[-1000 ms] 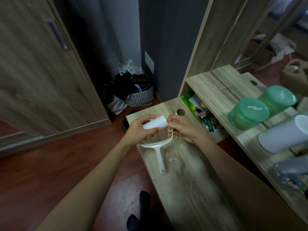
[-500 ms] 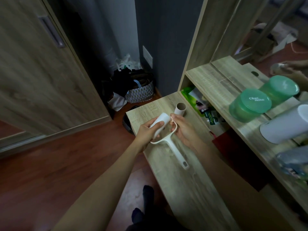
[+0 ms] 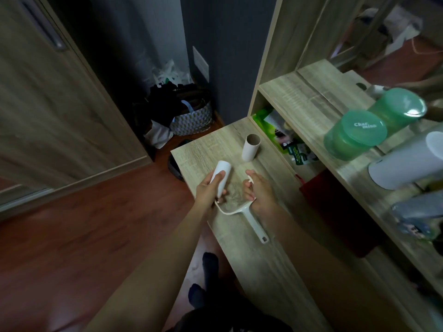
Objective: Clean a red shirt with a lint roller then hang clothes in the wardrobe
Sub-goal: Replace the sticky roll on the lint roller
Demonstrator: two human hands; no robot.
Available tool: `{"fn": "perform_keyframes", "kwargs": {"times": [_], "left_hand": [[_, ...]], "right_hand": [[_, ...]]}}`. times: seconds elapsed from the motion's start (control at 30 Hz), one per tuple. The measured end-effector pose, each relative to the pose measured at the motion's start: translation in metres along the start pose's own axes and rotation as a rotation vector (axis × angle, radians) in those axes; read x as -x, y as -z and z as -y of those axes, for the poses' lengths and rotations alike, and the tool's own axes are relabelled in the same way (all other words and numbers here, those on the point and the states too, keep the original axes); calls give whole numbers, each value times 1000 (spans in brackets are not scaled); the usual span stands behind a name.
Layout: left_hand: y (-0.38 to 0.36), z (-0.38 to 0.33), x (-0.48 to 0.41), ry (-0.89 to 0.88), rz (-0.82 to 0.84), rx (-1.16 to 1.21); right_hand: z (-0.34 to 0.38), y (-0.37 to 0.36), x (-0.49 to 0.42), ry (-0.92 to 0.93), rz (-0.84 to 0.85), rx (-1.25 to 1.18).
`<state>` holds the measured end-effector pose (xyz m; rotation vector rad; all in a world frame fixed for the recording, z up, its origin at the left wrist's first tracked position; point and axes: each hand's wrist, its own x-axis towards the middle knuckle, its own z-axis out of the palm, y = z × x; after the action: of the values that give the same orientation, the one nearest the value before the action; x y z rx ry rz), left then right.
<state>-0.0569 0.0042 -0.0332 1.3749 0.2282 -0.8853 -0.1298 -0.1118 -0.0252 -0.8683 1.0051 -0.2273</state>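
The lint roller (image 3: 255, 222) is in two parts over the counter (image 3: 263, 271). The right hand (image 3: 260, 192) has its grip on the frame, and the left hand (image 3: 207, 190) has its grip round the fresh roll (image 3: 223, 171). This looks like refilling: next, the roll must seat between the frame's arms. The counter's left edge is near, and the spent core (image 3: 250, 147) stands just beyond.

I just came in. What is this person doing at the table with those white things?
A person at a wooden table seems to be putting a lint roller together. The left hand grips a white roll, and the right hand pinches one tip of the lint roller frame, whose handle points back toward the person. The roll's lower end is near the frame's other tip, but it does not look mounted yet. A bare cardboard tube stands upright farther back on the table.
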Motion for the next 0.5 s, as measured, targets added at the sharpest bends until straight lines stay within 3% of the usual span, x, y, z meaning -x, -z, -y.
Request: {"fn": "perform_keyframes", "kwargs": {"times": [0.37,0.5], "left_hand": [[15,-31,-7,-98,-55,-129],[18,-36,-4,-81,-34,-136]], "right_hand": [[12,9,-34,-26,-88,-59],[17,14,-37,28,-133,109]]}}
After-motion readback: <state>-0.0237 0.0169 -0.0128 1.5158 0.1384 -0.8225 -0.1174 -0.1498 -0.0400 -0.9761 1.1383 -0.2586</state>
